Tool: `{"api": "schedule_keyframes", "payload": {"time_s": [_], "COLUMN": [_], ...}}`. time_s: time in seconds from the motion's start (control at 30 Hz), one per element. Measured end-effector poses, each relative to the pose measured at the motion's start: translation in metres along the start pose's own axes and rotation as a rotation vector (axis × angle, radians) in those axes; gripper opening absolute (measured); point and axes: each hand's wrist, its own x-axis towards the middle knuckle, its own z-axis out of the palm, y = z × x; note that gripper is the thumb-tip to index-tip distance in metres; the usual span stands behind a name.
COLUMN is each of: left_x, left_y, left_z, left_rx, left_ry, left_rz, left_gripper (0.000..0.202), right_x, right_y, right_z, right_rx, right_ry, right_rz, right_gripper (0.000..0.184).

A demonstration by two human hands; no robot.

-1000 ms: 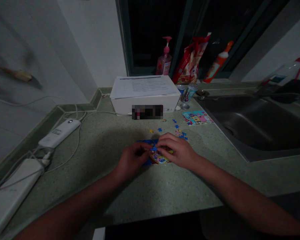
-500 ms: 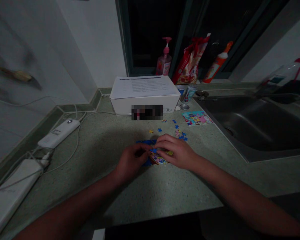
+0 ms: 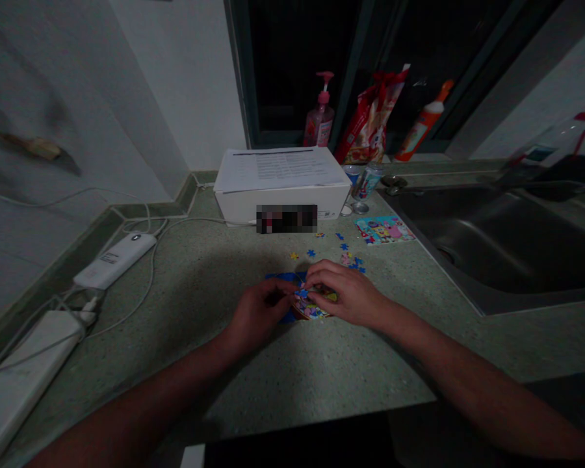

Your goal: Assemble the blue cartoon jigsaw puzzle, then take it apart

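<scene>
A small jigsaw puzzle in a blue tray (image 3: pixel 286 281) lies on the green stone counter (image 3: pixel 292 370), partly hidden under both hands. My left hand (image 3: pixel 256 314) rests on its left side with the fingers curled and pinched together over a piece I can barely see. My right hand (image 3: pixel 347 294) lies over the right side, its fingertips pressing on the coloured pieces (image 3: pixel 311 308). Several loose blue and yellow pieces (image 3: pixel 344 253) are scattered just beyond the hands. A colourful cartoon picture card (image 3: pixel 385 229) lies further right.
A white box with a printed sheet (image 3: pixel 283 183) stands behind the puzzle. A steel sink (image 3: pixel 507 247) fills the right. White power devices and cables (image 3: pixel 112 260) lie at the left. A pink pump bottle (image 3: pixel 320 117), a red bag (image 3: pixel 373 120) and an orange bottle (image 3: pixel 424 123) stand on the sill.
Almost nothing has moved. My right hand's fingers have shifted slightly over the puzzle; my left hand has stayed in place.
</scene>
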Motion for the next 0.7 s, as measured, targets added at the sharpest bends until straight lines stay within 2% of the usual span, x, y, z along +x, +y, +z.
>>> {"api": "schedule_keyframes", "payload": {"time_s": [0.13, 0.33, 0.7], "left_x": [0.0, -0.0007, -0.0007], "left_y": [0.0015, 0.0015, 0.0004], "left_z": [0.0009, 0.0003, 0.003], "left_rx": [0.003, -0.002, -0.046], "left_ry": [0.012, 0.014, -0.007], "left_rz": [-0.007, 0.012, 0.012], "left_gripper": [0.014, 0.01, 0.015], "right_x": [0.0007, 0.0004, -0.0003], "right_y": [-0.0006, -0.0029, -0.0055], "right_z": [0.0008, 0.0008, 0.0031], "right_rx": [-0.006, -0.036, -0.008], "right_ry": [-0.003, 0.02, 0.024], "right_rz": [-0.006, -0.022, -0.018], "right_gripper": [0.006, 0.01, 0.014]}}
